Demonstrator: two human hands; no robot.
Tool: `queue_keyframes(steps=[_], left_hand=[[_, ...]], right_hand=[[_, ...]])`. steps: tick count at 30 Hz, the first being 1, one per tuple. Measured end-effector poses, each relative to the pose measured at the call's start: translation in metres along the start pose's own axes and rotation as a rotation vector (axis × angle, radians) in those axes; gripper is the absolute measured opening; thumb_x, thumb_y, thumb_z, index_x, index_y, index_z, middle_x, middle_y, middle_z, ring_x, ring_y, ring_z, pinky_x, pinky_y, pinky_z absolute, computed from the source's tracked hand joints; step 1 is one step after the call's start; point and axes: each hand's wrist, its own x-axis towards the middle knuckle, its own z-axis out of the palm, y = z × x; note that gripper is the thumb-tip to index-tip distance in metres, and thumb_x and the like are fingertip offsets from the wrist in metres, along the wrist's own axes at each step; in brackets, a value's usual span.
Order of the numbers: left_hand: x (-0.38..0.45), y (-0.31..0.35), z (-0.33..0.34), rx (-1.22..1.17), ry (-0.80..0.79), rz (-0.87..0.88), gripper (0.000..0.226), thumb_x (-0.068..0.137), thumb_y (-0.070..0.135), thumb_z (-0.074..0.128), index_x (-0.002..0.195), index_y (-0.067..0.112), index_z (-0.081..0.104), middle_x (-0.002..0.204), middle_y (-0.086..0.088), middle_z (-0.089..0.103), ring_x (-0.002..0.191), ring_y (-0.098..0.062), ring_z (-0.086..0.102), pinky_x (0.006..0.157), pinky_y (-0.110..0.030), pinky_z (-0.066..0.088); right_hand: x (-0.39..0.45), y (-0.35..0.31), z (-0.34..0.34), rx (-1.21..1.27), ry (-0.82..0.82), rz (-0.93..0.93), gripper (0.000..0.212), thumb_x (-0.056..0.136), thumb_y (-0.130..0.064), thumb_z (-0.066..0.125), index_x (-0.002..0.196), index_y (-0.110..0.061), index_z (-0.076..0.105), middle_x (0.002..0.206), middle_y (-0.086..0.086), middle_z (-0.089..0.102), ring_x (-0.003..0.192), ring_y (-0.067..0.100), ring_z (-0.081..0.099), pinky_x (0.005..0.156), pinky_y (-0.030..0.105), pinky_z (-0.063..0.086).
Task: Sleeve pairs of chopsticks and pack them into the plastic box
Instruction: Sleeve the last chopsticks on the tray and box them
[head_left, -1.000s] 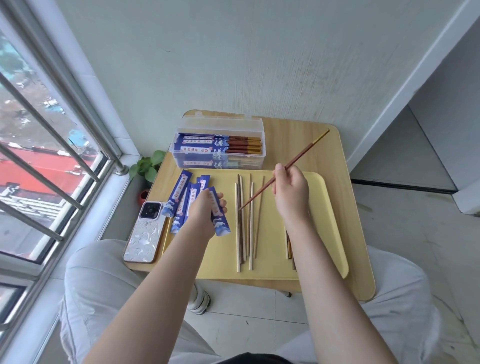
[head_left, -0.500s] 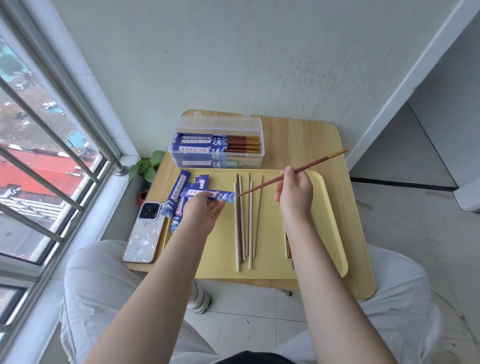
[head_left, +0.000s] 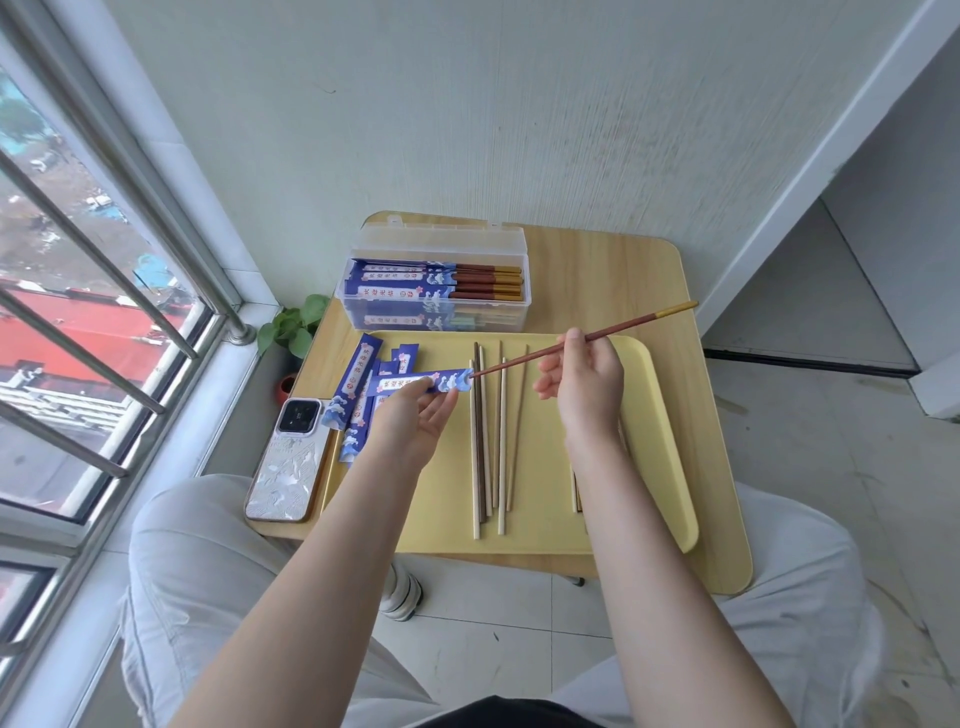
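My left hand (head_left: 415, 421) pinches a blue paper sleeve (head_left: 441, 378) held level above the yellow tray (head_left: 660, 441). A pair of dark red chopsticks with gold ends (head_left: 623, 326) is pinched in my right hand (head_left: 584, 379). The chopsticks' tips touch the sleeve's open right end. Several loose chopsticks (head_left: 491, 441) lie lengthwise on the tray between my hands. Spare blue sleeves (head_left: 358, 384) lie at the tray's left edge. The clear plastic box (head_left: 436, 291) at the back of the table holds several sleeved pairs, its lid open.
A phone in a patterned case (head_left: 288, 462) lies on the small wooden table (head_left: 597, 270) left of the tray. A window with metal bars (head_left: 104, 322) is on the left, and a small green plant (head_left: 296, 327) sits below it. My knees are under the table.
My left hand lifted the sleeve off the tray and turned it level. My right hand lowered the chopsticks toward horizontal and brought their tips to the sleeve's opening.
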Motion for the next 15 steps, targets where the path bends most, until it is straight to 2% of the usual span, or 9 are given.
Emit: queue_keyframes(steps=[8, 12, 15], left_hand=[[-0.001, -0.002, 0.000, -0.016, -0.039, -0.013, 0.008, 0.095, -0.002, 0.061, 0.102, -0.004, 0.059, 0.105, -0.021, 0.065, 0.096, -0.029, 0.070, 0.077, -0.035, 0.062], [-0.005, -0.006, 0.006, -0.016, -0.133, -0.042, 0.005, 0.095, 0.000, 0.062, 0.099, -0.003, 0.061, 0.104, -0.022, 0.067, 0.090, -0.027, 0.071, 0.075, -0.031, 0.062], [-0.009, -0.012, 0.011, -0.016, -0.163, -0.067, 0.007, 0.095, 0.001, 0.063, 0.099, -0.004, 0.062, 0.102, -0.023, 0.069, 0.088, -0.027, 0.072, 0.074, -0.031, 0.062]], right_hand=[[0.000, 0.005, 0.002, -0.004, 0.000, -0.023, 0.016, 0.106, -0.021, 0.047, 0.099, -0.009, 0.054, 0.077, 0.010, 0.067, 0.046, 0.018, 0.060, 0.045, 0.027, 0.050], [-0.005, 0.009, 0.007, -0.014, -0.145, 0.016, 0.007, 0.101, -0.018, 0.059, 0.095, -0.013, 0.061, 0.083, 0.008, 0.069, 0.053, 0.016, 0.063, 0.050, 0.030, 0.053], [-0.010, 0.013, 0.012, -0.071, -0.270, 0.116, 0.005, 0.097, -0.019, 0.065, 0.098, -0.014, 0.066, 0.089, 0.009, 0.069, 0.056, 0.012, 0.061, 0.051, 0.027, 0.055]])
